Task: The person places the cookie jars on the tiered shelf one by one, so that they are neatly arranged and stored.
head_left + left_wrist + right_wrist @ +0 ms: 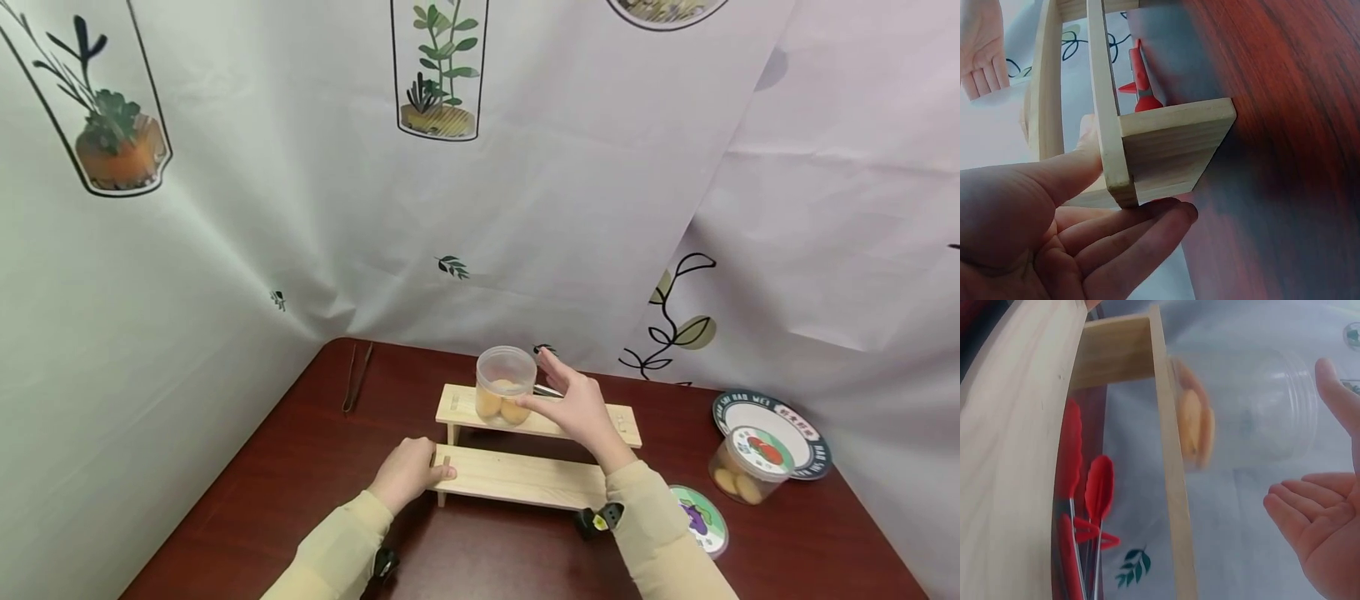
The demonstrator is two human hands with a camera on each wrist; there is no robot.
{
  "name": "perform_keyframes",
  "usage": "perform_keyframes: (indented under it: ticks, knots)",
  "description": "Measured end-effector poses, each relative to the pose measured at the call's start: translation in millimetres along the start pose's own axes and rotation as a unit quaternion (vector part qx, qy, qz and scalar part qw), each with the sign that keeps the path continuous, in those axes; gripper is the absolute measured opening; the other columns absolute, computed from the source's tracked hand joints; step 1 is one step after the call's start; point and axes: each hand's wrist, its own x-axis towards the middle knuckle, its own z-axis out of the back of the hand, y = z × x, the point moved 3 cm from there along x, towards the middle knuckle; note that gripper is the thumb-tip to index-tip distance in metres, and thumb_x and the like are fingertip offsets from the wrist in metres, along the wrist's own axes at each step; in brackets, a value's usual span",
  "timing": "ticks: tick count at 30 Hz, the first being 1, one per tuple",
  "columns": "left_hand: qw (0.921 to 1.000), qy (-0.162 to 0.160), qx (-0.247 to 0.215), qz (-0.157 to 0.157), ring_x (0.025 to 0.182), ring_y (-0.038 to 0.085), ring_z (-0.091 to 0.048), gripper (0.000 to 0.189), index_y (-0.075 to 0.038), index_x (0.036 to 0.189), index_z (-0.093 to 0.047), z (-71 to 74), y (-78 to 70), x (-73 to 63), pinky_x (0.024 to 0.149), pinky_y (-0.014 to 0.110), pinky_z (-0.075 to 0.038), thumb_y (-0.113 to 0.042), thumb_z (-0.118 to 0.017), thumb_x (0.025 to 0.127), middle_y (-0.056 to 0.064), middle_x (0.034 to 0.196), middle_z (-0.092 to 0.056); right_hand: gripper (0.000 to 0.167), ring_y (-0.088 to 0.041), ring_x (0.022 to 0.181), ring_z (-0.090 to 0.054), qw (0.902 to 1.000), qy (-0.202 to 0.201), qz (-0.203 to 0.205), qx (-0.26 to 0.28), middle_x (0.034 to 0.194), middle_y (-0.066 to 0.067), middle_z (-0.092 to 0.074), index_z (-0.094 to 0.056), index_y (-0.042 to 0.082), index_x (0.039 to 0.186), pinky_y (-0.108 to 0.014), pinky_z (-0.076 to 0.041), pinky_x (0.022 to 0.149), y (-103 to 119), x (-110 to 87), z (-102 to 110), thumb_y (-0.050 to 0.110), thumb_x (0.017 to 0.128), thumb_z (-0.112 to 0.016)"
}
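A two-tier wooden rack (517, 477) stands on the table. My left hand (405, 471) grips the left end of its lower board, the thumb on top and the fingers against the end in the left wrist view. On the upper board sits a clear lidless jar (507, 364) with several round yellow cookies (1195, 425) at its bottom. Beside the jar is my right hand (581, 410), fingers and thumb spread; the right wrist view shows a gap between this hand and the jar wall.
Red-tipped tongs (1099, 487) lie behind the lower board. Metal tweezers (357, 379) rest at the table's back left. To the right are a rimmed plate (819, 454), a lidded cookie jar (729, 475) leaning over it in view, and a loose lid (701, 521) with an eggplant picture.
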Motion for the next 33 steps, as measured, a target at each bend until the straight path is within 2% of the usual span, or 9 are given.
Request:
perform_keyframes:
  ticks: [10,17,23,30,33]
  knots:
    - [0.9997,0.004,0.017,-0.016,0.049,0.012,-0.035,0.044,-0.013,0.055,-0.044,0.8,-3.9,-0.7,0.048,0.028,-0.036,-0.031,-0.079,0.076,-0.004,0.051,-0.035,0.087,-0.029,0.127,-0.047,0.9998,-0.011,-0.013,-0.009,0.143,-0.011,-0.045,-0.037,0.014,0.145,-0.039,-0.041,0.099,-8.4,-12.0,26.2,0.037,0.073,-0.081]
    - [0.9998,0.013,0.008,-0.013,0.048,0.011,-0.034,0.041,-0.011,0.057,-0.048,-1.1,-1.8,-0.7,0.047,0.027,-0.034,-0.032,-0.077,0.077,-0.005,0.051,-0.035,0.087,-0.030,0.128,-0.047,0.9990,-0.020,-0.031,-0.026,0.143,-0.011,-0.044,-0.037,0.014,0.145,-0.040,-0.041,0.099,-19.9,-23.0,40.8,0.040,0.074,-0.079]
    - [0.9998,0.006,0.012,-0.015,0.048,0.012,-0.035,0.040,-0.011,0.058,-0.049,-0.1,-0.6,-1.2,0.048,0.028,-0.035,-0.032,-0.078,0.076,-0.004,0.052,-0.038,0.087,-0.030,0.128,-0.047,0.9980,-0.021,-0.046,-0.037,0.144,-0.011,-0.044,-0.036,0.014,0.146,-0.042,-0.041,0.099,-24.6,-33.0,54.2,0.042,0.075,-0.078]
    - [0.9994,0.004,0.028,-0.017,0.047,0.012,-0.035,0.044,-0.013,0.054,-0.045,0.4,-3.7,-1.9,0.048,0.029,-0.036,-0.031,-0.078,0.076,-0.005,0.049,-0.034,0.084,-0.032,0.126,-0.048,0.9973,-0.030,-0.040,-0.053,0.142,-0.015,-0.045,-0.037,0.010,0.145,-0.042,-0.042,0.097,-26.4,-44.1,68.7,0.038,0.077,-0.078]
    - [0.9993,0.002,0.034,-0.018,0.048,0.013,-0.035,0.044,-0.013,0.054,-0.046,-0.1,-4.5,-2.0,0.048,0.029,-0.036,-0.031,-0.078,0.076,-0.004,0.049,-0.035,0.083,-0.034,0.126,-0.047,0.9969,-0.032,-0.033,-0.064,0.142,-0.016,-0.045,-0.037,0.010,0.145,-0.046,-0.041,0.097,-26.7,-48.1,73.1,0.038,0.078,-0.077]
